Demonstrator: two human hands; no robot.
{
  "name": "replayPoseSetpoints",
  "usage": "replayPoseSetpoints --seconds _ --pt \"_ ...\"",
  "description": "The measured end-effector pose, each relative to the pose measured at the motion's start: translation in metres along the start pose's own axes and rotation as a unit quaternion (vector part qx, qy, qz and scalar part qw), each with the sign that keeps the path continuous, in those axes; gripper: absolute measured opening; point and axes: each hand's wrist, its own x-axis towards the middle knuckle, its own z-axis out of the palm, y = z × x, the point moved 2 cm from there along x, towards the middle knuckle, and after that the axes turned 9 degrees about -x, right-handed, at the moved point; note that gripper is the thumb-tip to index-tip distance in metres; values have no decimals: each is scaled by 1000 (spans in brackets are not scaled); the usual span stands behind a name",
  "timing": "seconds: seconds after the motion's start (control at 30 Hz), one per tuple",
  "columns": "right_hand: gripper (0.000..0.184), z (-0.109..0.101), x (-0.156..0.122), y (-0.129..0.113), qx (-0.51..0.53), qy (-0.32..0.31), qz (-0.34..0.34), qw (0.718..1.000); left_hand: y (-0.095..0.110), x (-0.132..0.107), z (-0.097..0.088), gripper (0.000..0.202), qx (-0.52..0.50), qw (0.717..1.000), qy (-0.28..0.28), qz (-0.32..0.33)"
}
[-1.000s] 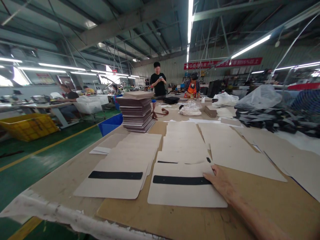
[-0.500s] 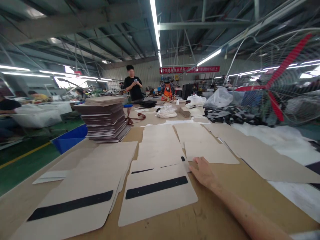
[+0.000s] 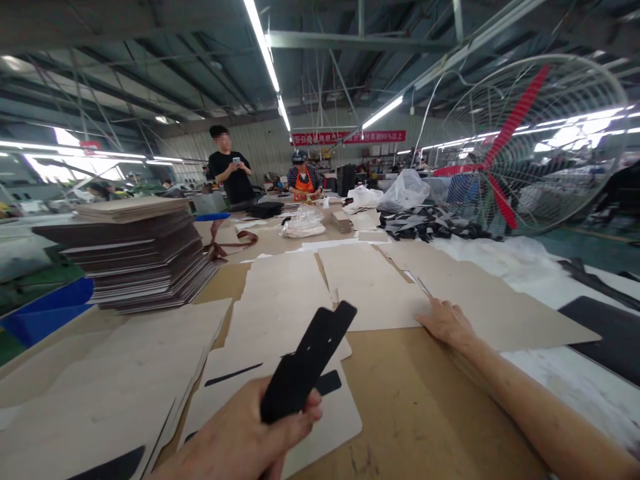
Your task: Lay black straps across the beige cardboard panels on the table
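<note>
Newly raised: black strip (image 3: pixel 306 363) clamped in left hand (image 3: pixel 240 437); right hand (image 3: pixel 447 321), fingers together, flat on beige panel (image 3: pixel 380 303) at two o'clock; best kept pinned

— Is any writing showing anywhere?
— Only on the long red banner (image 3: pixel 349 137) hanging on the far wall; white characters are running along it, but they are coming out too small and blurred to read.
</note>
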Motion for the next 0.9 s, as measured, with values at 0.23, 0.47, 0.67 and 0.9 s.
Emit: replayPoseSetpoints --seconds 0.23,0.47,0.67,0.9 --pt "63 1 10 1 -3 -14 7 1000 31 155 40 23 -200 976 -37 -73" --pt "47 -2 25 14 185 -35 94 978 10 210 73 24 -166 979 35 -115" --pt "19 -18 6 13 361 -9 39 932 1 209 79 19 -180 976 73 -102" --pt "25 -98 -73 26 713 21 -28 700 42 165 56 4 -298 950 78 -56"
